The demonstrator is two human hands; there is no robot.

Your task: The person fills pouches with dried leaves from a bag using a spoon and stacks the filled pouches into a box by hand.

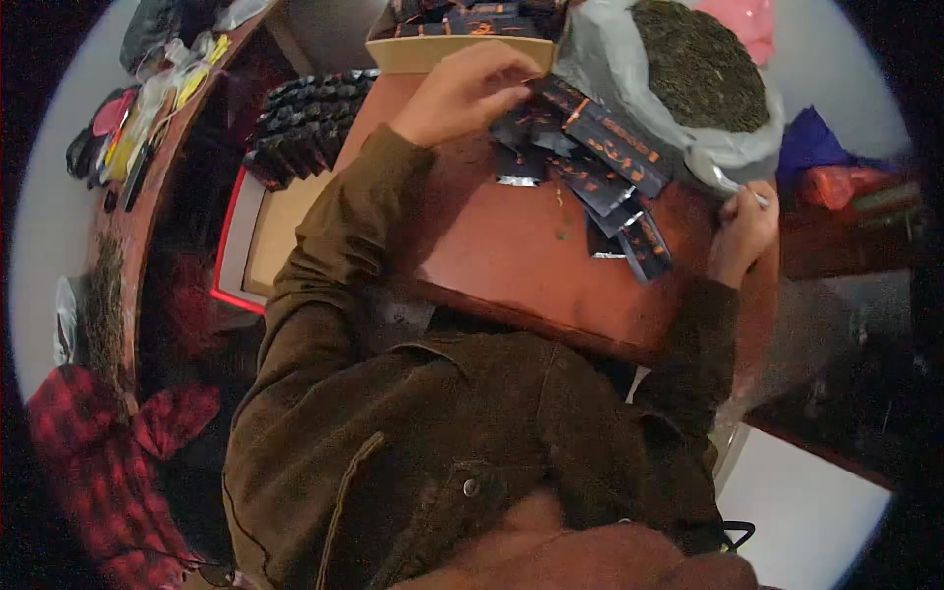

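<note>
My left hand (477, 88) is over the far side of the table, fingers bent and thumb apart. Its tips are close to a black foil packet (560, 95) at the edge of a loose pile; contact is unclear. More black packets with orange print (619, 147) overlap beside it on the reddish table (511, 256). At the right, my right hand (747, 231) is closed around the handle of a metal spoon (713, 169). The spoon lies by the rim of a clear plastic bag (629, 44) full of dark dried leaves (698, 64).
A cardboard box (462, 54) of black packets stands at the back. Rows of black packets (310, 118) stand left, above a red-edged box (231, 236). Another table (138, 216) with clutter is far left, near a person's red checked sleeve (177, 418). Blue and red bags (821, 147) lie right.
</note>
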